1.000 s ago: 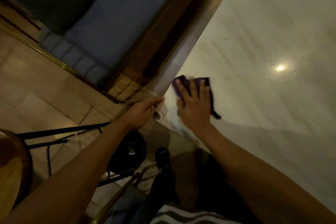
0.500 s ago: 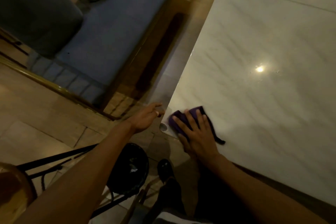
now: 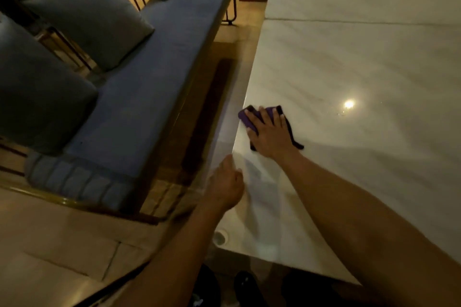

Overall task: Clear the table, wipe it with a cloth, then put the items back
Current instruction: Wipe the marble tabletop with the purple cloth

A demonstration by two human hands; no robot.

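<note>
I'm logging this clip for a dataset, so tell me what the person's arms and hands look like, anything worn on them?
Both forearms are bare, with no sleeves in view. The left hand and right hand wear no gloves. No watch or bracelet shows; in this dim, blurred frame a ring cannot be made out.

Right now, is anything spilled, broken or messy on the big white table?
Nothing stands out. The white marble table shows no spill or crack; the bright spot is only a lamp's reflection. The right hand presses the purple cloth flat near the table's edge, and the left hand rests at that edge.
</note>
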